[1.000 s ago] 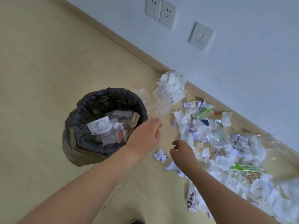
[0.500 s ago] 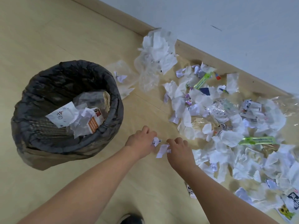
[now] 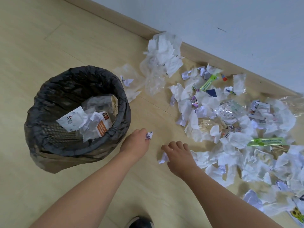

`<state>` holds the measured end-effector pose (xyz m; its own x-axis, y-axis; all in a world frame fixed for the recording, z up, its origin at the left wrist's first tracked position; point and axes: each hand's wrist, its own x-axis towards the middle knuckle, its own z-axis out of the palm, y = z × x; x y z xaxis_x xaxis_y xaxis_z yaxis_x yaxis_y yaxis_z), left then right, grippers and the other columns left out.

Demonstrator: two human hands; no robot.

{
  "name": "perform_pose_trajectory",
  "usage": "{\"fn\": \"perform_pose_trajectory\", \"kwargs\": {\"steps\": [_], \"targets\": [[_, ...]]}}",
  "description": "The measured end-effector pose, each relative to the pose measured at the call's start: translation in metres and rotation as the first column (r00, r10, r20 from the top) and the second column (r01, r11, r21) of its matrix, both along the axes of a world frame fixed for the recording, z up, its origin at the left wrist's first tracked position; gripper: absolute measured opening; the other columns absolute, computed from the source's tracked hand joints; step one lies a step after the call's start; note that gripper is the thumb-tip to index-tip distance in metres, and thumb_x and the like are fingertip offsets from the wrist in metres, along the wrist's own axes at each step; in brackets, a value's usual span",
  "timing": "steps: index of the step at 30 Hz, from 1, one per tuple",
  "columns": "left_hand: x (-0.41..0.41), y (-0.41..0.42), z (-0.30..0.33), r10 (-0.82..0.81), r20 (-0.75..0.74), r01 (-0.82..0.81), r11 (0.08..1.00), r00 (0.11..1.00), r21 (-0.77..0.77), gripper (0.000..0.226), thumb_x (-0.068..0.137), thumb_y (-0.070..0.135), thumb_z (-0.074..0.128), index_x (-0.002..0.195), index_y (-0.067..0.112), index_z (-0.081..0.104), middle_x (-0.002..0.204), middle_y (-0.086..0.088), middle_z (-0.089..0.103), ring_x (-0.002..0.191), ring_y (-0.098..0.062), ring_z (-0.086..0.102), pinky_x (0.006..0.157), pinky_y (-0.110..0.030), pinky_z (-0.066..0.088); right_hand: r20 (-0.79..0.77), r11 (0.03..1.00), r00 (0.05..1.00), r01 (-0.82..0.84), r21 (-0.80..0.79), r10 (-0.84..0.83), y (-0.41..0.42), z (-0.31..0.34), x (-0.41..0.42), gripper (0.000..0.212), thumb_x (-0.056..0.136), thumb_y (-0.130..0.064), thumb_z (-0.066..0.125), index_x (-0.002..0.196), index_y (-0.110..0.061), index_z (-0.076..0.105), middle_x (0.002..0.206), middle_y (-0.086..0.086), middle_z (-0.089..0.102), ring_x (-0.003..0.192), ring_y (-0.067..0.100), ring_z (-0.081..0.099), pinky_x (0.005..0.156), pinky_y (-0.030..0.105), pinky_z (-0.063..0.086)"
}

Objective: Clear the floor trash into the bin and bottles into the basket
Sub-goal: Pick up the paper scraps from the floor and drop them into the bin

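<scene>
The bin (image 3: pixel 77 112), lined with a black bag, stood on the wooden floor (image 3: pixel 49 38) at the left, already partly filled with crumpled paper, a printed wrapper and a clear plastic sheet. Just to its right, close to the rim, the left hand (image 3: pixel 134 143) pinched a small crumpled scrap (image 3: pixel 149 135) with purple print at its fingertips, lifted off the floor. Right of that, the right hand (image 3: pixel 177 153) was lowered with its fingers curled over a white paper scrap (image 3: pixel 163 157); whether it had truly closed on the scrap or only touched it could not be told. Beyond both hands, along the skirting board (image 3: pixel 213 58), lay the main litter pile (image 3: pixel 230 129): torn tissue, clear plastic film, two green wrappers, assorted printed packets (no bottle and no basket were in view).

The step in hand looked to be the trash half of the task, gathering small pieces one per hand for a drop into the bin. By my reading it was far from done, since most of the litter was on the floor.

The next move probably called for the left hand to carry its scrap a short way left over the rim and release it above the open bag, with the right hand securing its piece and following. Light scraps could flutter, so a release low over the opening seemed wise.
</scene>
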<state>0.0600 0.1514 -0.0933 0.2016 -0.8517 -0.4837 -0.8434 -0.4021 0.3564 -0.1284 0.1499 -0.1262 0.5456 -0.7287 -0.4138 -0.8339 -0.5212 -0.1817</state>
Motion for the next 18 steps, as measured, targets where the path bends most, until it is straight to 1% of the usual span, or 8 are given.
{"fn": "perform_pose_trajectory", "kwargs": {"steps": [3,6,8,10,12,13,16,18], "targets": [[0.011,0.005,0.007,0.036,-0.018,-0.037,0.999,0.999,-0.039,0.013,0.095,0.024,0.048,0.085,0.016,0.046,0.092,-0.006,0.057,0.078,-0.025,0.053,0.064,-0.033,0.043,-0.055,0.993,0.995,-0.087,-0.079,0.082,0.005,-0.003,0.011,0.041,0.032,-0.01,0.079,0.065,-0.023,0.06,0.064,-0.006,0.049,0.06,0.019,0.048,0.066,0.029,0.023],[0.013,0.011,0.015,0.089,-0.045,-0.089,0.996,0.995,-0.02,0.02,0.097,0.029,0.048,0.082,0.017,0.045,0.084,-0.001,0.055,0.074,-0.022,0.051,0.059,-0.03,0.035,-0.034,0.99,0.996,-0.085,-0.114,0.081,0.003,-0.002,0.019,0.035,0.034,-0.01,0.081,0.051,-0.023,0.053,0.05,-0.008,0.043,0.051,0.018,0.046,0.064,0.028,0.024],[0.007,0.012,0.024,0.106,-0.083,-0.108,0.994,0.991,-0.023,0.025,0.098,0.031,0.047,0.077,0.02,0.041,0.078,0.001,0.051,0.069,-0.02,0.047,0.054,-0.03,0.03,0.02,0.993,1.0,-0.009,-0.12,0.012,-0.003,0.003,0.019,0.031,0.043,-0.013,0.085,0.054,-0.024,0.058,0.049,-0.009,0.047,0.05,0.018,0.048,0.058,0.027,0.035],[0.0,0.011,0.037,0.16,-0.14,-0.167,0.985,0.977,-0.035,0.028,0.097,0.032,0.046,0.072,0.023,0.037,0.071,0.004,0.046,0.062,-0.014,0.043,0.051,-0.029,0.027,0.124,0.988,0.986,0.122,-0.098,-0.11,-0.014,0.017,0.017,0.022,0.061,-0.013,0.083,0.06,-0.02,0.062,0.054,-0.006,0.052,0.051,0.023,0.053,0.054,0.028,0.035],[-0.008,0.006,0.052,0.256,-0.259,-0.275,0.961,0.931,-0.037,0.026,0.096,0.031,0.047,0.073,0.021,0.041,0.069,0.005,0.047,0.058,-0.01,0.041,0.05,-0.027,0.029,0.206,0.957,0.946,0.276,-0.094,-0.252,-0.033,0.033,0.011,0.016,0.086,-0.014,0.064,0.07,-0.013,0.061,0.063,0.0,0.053,0.059,0.028,0.056,0.056,0.03,0.034],[-0.011,0.003,0.064,0.305,-0.331,-0.334,0.942,0.893,-0.034,0.024,0.095,0.031,0.048,0.076,0.017,0.045,0.07,0.002,0.05,0.059,-0.011,0.044,0.051,-0.028,0.033,0.227,0.931,0.914,0.359,-0.063,-0.337,-0.044,0.046,0.009,0.022,0.095,-0.017,0.052,0.075,-0.012,0.058,0.068,0.001,0.052,0.064,0.029,0.056,0.057,0.031,0.035],[-0.009,-0.007,0.104,0.408,-0.523,-0.489,0.872,0.749,-0.02,0.024,0.094,0.036,0.051,0.091,0.012,0.055,0.083,-0.011,0.063,0.071,-0.024,0.06,0.066,-0.041,0.053,0.326,0.86,0.81,0.51,0.021,-0.488,-0.074,0.095,0.011,0.03,0.102,-0.023,0.035,0.08,-0.012,0.05,0.077,0.002,0.052,0.072,0.024,0.051,0.062,0.032,0.033],[0.006,-0.011,0.133,0.435,-0.589,-0.572,0.818,0.681,-0.057,0.019,0.094,0.036,0.052,0.092,0.017,0.056,0.082,-0.007,0.064,0.075,-0.026,0.064,0.072,-0.04,0.055,0.404,0.866,0.792,0.5,0.004,-0.458,-0.089,0.131,0.027,0.026,0.102,-0.02,0.034,0.081,-0.014,0.048,0.079,0.002,0.051,0.074,0.023,0.049,0.064,0.032,0.033]]}}
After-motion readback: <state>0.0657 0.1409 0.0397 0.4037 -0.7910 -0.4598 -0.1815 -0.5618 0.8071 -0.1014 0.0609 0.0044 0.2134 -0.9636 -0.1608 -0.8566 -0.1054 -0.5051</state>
